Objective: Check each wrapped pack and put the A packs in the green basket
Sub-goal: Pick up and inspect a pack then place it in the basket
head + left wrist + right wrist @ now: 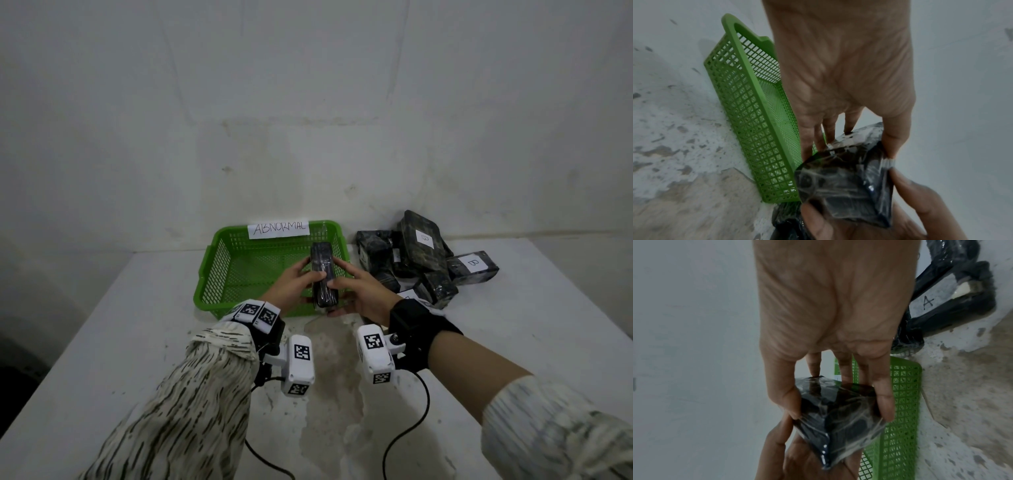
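Gripping a black wrapped pack (322, 274) from both sides, the left hand (294, 282) and right hand (359, 291) hold it up over the near edge of the green basket (239, 270). Left thumb and fingers (893, 138) pinch one long side, and the right hand's fingers (884, 399) and thumb clamp the opposite side, so both hands are properly closed around it. No letter shows on the faces in view, just shiny crinkled plastic wrap.

Basket sits on a scuffed white table (137, 325), against the wall, with a paper sign (279, 229) reading "ABNORMAL" on its back rim. Right of the basket there's a heap of other wrapped packs (418, 260), a couple showing B labels (474, 263), and the right wrist view catches one with an A label (928, 302).
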Demonstrator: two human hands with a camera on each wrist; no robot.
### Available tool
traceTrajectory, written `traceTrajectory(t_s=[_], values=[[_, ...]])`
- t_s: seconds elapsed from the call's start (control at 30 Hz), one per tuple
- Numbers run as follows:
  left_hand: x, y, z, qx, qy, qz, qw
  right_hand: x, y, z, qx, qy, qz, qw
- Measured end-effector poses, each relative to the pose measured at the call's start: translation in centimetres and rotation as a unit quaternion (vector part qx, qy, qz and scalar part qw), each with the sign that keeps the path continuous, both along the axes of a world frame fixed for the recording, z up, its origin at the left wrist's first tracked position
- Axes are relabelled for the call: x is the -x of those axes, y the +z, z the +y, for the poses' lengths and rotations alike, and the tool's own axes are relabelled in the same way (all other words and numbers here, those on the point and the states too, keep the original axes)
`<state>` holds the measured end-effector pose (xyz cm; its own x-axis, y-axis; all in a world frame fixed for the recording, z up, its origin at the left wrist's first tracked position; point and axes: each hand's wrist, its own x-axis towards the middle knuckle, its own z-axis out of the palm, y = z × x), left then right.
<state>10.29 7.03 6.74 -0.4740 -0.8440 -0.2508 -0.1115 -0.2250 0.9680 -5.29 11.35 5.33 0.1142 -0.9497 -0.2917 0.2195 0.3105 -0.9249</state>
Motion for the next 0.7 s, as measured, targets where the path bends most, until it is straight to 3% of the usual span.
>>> traceTrajectory(t_s=[0.5,0.7], values=[[0.32,-0.33,0.0,-0.021,0.014,0.03,0.999,0.17,0.37,0.01,0.013,0.01,-0.012,1.0],[0.17,-0.3,0.3,-0.043,0.013,0.057,0.997,-0.13,0.23,0.04,0.023,-0.022,0.038,0.999]])
